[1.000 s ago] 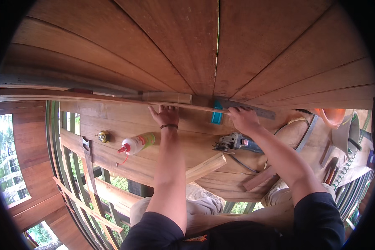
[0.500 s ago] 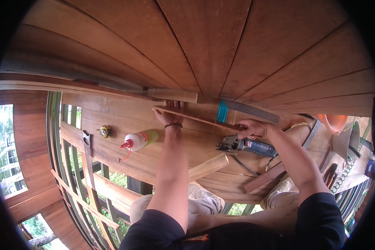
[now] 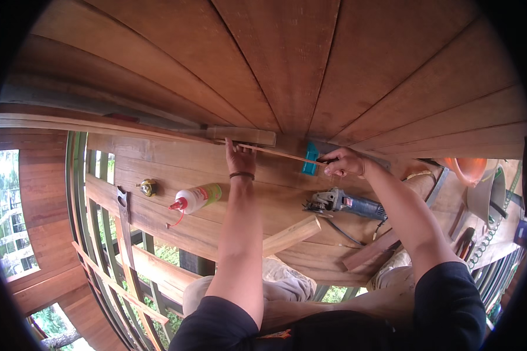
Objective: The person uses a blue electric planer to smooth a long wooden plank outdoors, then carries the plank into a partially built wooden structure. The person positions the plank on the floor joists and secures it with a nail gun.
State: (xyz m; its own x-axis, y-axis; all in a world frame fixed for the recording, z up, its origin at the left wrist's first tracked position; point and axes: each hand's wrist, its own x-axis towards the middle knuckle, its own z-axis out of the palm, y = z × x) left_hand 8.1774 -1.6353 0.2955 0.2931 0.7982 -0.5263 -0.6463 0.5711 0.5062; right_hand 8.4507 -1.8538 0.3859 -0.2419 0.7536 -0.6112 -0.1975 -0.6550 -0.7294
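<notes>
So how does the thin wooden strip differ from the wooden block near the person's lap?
The strip is thin and brown; the block is thicker and paler. The strip's right end is in the right hand, while the block lies unheld on the boards. Both are wooden.

Grinder (image 3: 346,202) blocks way below right grip (image 3: 342,162); planks (image 3: 281,193) leftward lie free.

One thin, narrow wooden strip (image 3: 287,155), brown, no visible break, runs slantwise from the left hand (image 3: 240,159) to the right hand (image 3: 342,162), whose fingers pinch it.
</notes>
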